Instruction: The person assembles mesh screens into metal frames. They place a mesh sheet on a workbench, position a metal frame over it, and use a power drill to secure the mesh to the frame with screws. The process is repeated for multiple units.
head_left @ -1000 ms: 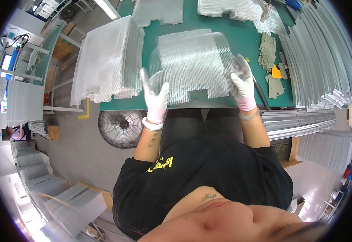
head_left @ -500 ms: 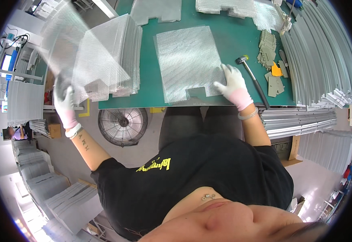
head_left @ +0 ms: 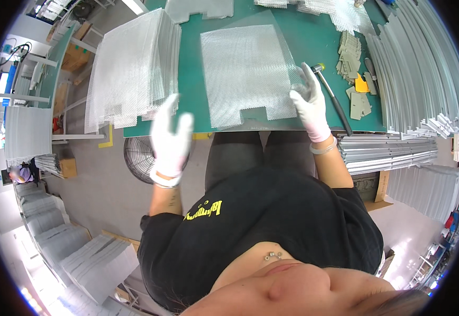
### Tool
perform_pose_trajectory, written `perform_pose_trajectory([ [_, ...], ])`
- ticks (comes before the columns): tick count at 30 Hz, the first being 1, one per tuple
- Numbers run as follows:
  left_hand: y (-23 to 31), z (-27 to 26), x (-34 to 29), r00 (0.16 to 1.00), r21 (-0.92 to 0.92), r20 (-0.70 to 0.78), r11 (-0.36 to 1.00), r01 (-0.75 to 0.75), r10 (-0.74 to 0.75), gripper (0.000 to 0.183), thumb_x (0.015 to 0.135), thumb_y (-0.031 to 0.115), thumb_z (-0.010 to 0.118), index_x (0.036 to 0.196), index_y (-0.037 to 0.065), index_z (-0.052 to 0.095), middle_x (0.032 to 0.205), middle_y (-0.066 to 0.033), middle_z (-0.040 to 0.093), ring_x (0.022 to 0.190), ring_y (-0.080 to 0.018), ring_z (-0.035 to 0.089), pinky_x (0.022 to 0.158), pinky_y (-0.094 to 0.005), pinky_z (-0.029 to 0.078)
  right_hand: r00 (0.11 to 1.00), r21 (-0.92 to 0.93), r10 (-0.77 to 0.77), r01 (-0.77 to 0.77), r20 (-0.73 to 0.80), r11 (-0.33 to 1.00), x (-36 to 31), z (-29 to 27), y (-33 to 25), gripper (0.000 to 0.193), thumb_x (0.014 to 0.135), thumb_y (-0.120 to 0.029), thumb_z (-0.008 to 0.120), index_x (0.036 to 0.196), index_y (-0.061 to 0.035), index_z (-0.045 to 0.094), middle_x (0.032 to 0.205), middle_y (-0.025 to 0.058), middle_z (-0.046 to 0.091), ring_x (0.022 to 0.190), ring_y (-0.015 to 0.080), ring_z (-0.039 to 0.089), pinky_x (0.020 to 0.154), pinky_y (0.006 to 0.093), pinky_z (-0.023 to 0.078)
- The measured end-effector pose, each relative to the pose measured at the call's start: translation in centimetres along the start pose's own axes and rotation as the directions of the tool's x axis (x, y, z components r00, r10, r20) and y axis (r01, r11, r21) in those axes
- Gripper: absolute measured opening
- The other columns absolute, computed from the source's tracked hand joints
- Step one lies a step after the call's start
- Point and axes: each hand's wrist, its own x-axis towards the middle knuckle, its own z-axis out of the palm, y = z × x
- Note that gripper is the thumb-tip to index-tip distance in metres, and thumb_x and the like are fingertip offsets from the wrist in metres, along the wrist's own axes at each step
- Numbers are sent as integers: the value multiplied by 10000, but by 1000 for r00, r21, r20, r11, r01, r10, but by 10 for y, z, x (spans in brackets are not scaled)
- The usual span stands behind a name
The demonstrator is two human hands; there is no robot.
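Observation:
A silvery mesh sheet (head_left: 248,71) with a rectangular notch in its near edge lies on the green table (head_left: 192,113). A smoother translucent layer shows past its right edge. My right hand (head_left: 313,108), in a white glove, is beside that right edge with thumb and fingers apart; whether it touches the sheet, I cannot tell. My left hand (head_left: 170,139), also gloved, is over the table's front edge, fingers spread and nothing in it. It is nearest to a tall stack of similar mesh sheets (head_left: 126,68) at the left of the table.
A mallet (head_left: 332,97) lies right of the sheet. Beyond it are grey-green flat pieces (head_left: 349,60) and an orange piece (head_left: 361,84). Long metal strips (head_left: 421,73) line the right side. More mesh sheets (head_left: 200,8) lie at the back. A floor fan (head_left: 140,158) stands below the table edge.
The mesh sheet that my left hand held at the left is out of that hand and appears to lie on the stack. My left hand has moved right, empty. My right hand's fingers have turned upward.

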Motion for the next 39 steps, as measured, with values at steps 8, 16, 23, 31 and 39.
perform_pose_trajectory([
  [8,-4,86,-26,861,-671,291,552,495,-418,838,881,186,768,1533,-42,294,1441,-215,520,1231,-251,583,1034,-341,467,999,-88,53,-52,4,995,-15,-3,5,599,899,-66,689,1461,-27,486,1225,81,658,1085,198,624,944,303,498],
  [16,12,91,-33,931,-92,138,932,352,-338,841,754,192,834,1440,-80,431,934,-68,624,690,-91,540,666,-249,503,994,-775,-78,104,71,624,-33,0,-8,490,830,-166,726,1299,-67,623,1044,133,663,953,294,664,858,358,535],
  [23,6,94,-28,901,-141,214,901,411,-377,823,762,186,815,1438,-82,430,968,-80,636,659,-94,524,657,-257,508,994,-773,-86,111,74,625,-30,-8,4,494,820,-176,730,1292,-71,624,1049,144,660,959,319,661,856,370,538],
  [31,-17,112,-37,980,71,117,986,153,-160,826,778,222,797,1449,-76,417,1168,-196,653,754,-198,614,772,-312,537,993,-865,-71,115,92,489,-31,-6,21,480,848,-216,714,1301,-92,615,1079,130,631,961,317,653,827,380,538],
  [39,-4,105,-34,949,54,196,969,243,-249,819,802,239,781,1450,-87,399,1391,-286,548,1298,-375,549,1087,-394,439,997,-881,-15,74,76,468,-32,-4,19,485,850,-199,718,1310,-93,606,1111,140,627,991,333,645,844,389,537],
])
